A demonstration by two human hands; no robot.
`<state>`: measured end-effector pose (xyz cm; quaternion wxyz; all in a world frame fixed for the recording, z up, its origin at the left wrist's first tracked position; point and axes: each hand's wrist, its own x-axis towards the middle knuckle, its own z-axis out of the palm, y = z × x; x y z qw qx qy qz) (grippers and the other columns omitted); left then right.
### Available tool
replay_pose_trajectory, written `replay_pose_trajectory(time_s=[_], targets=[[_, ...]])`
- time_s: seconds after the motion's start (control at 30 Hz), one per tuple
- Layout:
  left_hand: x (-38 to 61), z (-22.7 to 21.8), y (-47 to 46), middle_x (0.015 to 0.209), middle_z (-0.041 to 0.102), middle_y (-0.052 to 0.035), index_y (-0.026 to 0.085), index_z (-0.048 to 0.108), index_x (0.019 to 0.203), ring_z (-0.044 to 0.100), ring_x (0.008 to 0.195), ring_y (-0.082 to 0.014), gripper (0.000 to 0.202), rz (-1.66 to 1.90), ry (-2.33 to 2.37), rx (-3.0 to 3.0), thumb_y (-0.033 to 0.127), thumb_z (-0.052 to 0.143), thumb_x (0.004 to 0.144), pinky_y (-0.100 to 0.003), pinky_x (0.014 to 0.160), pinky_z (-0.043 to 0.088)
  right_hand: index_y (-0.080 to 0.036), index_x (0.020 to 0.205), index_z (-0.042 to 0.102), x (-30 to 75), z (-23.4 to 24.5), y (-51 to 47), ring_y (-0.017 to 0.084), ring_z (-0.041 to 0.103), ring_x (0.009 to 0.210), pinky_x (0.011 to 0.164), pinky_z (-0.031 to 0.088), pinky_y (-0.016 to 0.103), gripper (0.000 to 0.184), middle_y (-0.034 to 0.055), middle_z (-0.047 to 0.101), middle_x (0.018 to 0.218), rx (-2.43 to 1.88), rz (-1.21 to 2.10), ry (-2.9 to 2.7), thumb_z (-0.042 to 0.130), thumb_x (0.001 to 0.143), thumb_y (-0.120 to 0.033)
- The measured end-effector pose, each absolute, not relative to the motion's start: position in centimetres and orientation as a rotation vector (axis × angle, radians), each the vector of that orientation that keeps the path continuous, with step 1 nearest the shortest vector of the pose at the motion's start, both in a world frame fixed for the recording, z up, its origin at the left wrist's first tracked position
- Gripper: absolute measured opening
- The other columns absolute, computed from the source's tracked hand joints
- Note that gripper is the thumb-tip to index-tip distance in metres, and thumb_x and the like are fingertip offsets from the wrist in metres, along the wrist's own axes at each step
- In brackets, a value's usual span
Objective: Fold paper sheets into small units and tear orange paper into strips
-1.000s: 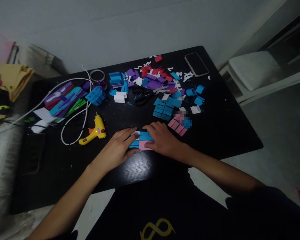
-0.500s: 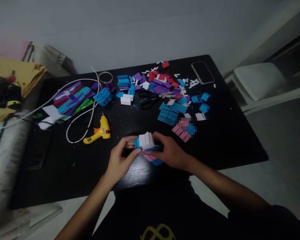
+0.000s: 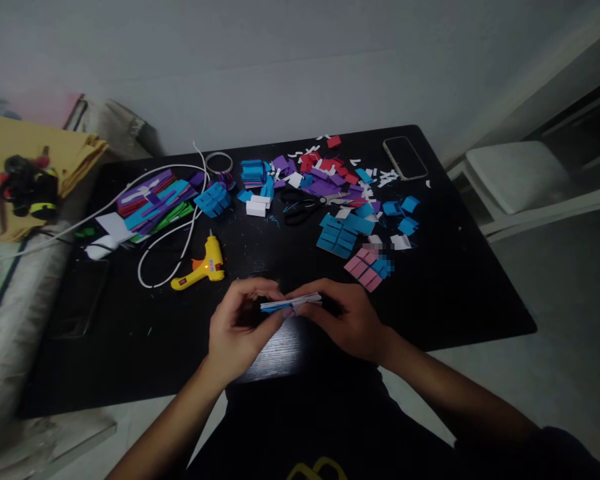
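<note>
Close to my body, a folded paper piece (image 3: pixel 300 303) in white, blue and pink is seen nearly edge-on. The thumb and fingers of my left hand (image 3: pixel 241 319) pinch its left end. My right hand (image 3: pixel 349 315) grips the other end, its thumb along the near edge. Both thumbs almost meet at the middle, and the fingers hide part of the paper. Just beyond my right hand lie a pink and blue slatted paper piece (image 3: pixel 364 268) and a blue one (image 3: pixel 337 235).
A yellow glue gun (image 3: pixel 203 265) lies left of my hands, near a looped white cable (image 3: pixel 143 257). Black scissors (image 3: pixel 300 208) rest among red, purple and white paper scraps (image 3: pixel 325 175). Coloured paper strips (image 3: pixel 155 200) are stacked at left; a phone (image 3: pixel 405 159) sits at the back right.
The folded paper has been tilted from showing its white and blue face to nearly edge-on, and its slatted lower part no longer shows. Both hands still hold it. The view has shifted slightly.
</note>
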<state>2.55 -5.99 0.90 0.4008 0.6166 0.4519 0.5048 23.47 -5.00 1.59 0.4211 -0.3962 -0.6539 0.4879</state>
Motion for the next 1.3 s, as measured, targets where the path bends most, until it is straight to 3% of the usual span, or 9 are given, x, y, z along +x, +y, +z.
replay_pose_trajectory(time_s=[0.17, 0.3, 0.47, 0.6, 0.7, 0.83, 1.2, 1.3], targets=[[2.3, 1.4, -6.2, 0.1, 0.077, -0.0054, 0.022, 0.072, 0.114, 0.075, 0.09, -0.0195, 0.033, 1.263, 1.075, 1.675, 0.016, 0.084, 0.084, -0.031, 0.078, 0.062, -0.027, 0.114, 0.078, 23.6, 1.7, -5.6, 0.019, 0.08, 0.099, 0.087, 0.064, 0.033, 0.018, 0.0029, 0.084, 0.109, -0.899, 1.027, -1.657, 0.073, 0.097, -0.02], [2.1, 1.9, -6.0, 0.098, 0.08, -0.004, 0.023, 0.076, 0.111, 0.076, 0.09, -0.0204, 0.029, 1.303, 0.996, 1.817, 0.01, 0.082, 0.086, -0.034, 0.079, 0.063, -0.026, 0.122, 0.076, 23.6, 1.7, -6.1, 0.021, 0.081, 0.103, 0.088, 0.066, 0.036, 0.028, 0.0041, 0.084, 0.111, -0.803, 0.918, -1.679, 0.074, 0.096, -0.014], [2.4, 2.3, -5.9, 0.094, 0.081, -0.0033, 0.025, 0.079, 0.108, 0.077, 0.085, -0.0212, 0.03, 1.361, 0.954, 1.83, 0.006, 0.081, 0.085, -0.036, 0.074, 0.064, -0.028, 0.116, 0.078, 23.5, 2.0, -6.2, 0.022, 0.081, 0.1, 0.087, 0.067, 0.037, 0.02, 0.002, 0.084, 0.109, -0.859, 0.954, -1.658, 0.074, 0.097, -0.022], [2.7, 2.4, -5.8, 0.084, 0.079, -0.0008, 0.023, 0.079, 0.098, 0.075, 0.073, -0.0164, 0.018, 1.341, 1.043, 1.78, 0.01, 0.082, 0.086, -0.028, 0.065, 0.06, -0.028, 0.101, 0.079, 23.3, 2.4, -6.0, 0.018, 0.08, 0.081, 0.074, 0.065, 0.03, 0.007, 0.0001, 0.084, 0.094, -1.06, 1.082, -1.549, 0.077, 0.095, -0.031], [2.9, 2.3, -5.8, 0.08, 0.078, 0.0023, 0.023, 0.078, 0.093, 0.07, 0.064, -0.0112, 0.011, 1.294, 1.172, 1.696, 0.015, 0.082, 0.087, -0.022, 0.059, 0.055, -0.025, 0.097, 0.077, 23.1, 2.5, -5.6, 0.016, 0.074, 0.066, 0.059, 0.06, 0.026, 0.014, -0.0005, 0.08, 0.079, -1.132, 1.246, -1.386, 0.078, 0.093, -0.038], [2.9, 1.8, -5.8, 0.072, 0.073, 0.0044, 0.024, 0.078, 0.088, 0.064, 0.059, -0.0088, 0.003, 1.222, 1.296, 1.563, 0.023, 0.081, 0.089, -0.02, 0.058, 0.052, -0.022, 0.085, 0.07, 22.7, 2.5, -4.9, 0.013, 0.067, 0.059, 0.052, 0.052, 0.022, 0.024, -0.0019, 0.072, 0.068, -1.139, 1.402, -1.251, 0.079, 0.091, -0.044], [3.0, 1.2, -5.1, 0.068, 0.071, 0.004, 0.023, 0.079, 0.086, 0.062, 0.057, -0.0083, 0.005, 1.198, 1.321, 1.468, 0.027, 0.081, 0.089, -0.017, 0.056, 0.05, -0.022, 0.084, 0.072, 22.8, 2.2, -4.5, 0.012, 0.062, 0.059, 0.053, 0.048, 0.023, 0.022, -0.0033, 0.066, 0.067, -1.153, 1.383, -1.287, 0.078, 0.092, -0.041], [3.0, 1.3, -5.2, 0.067, 0.071, 0.0037, 0.022, 0.079, 0.087, 0.063, 0.057, -0.0086, 0.005, 1.209, 1.303, 1.463, 0.027, 0.081, 0.089, -0.017, 0.056, 0.051, -0.023, 0.096, 0.075, 22.8, 2.4, -4.6, 0.012, 0.065, 0.061, 0.057, 0.052, 0.024, 0.015, -0.0032, 0.07, 0.07, -1.151, 1.293, -1.36, 0.077, 0.093, -0.038]])
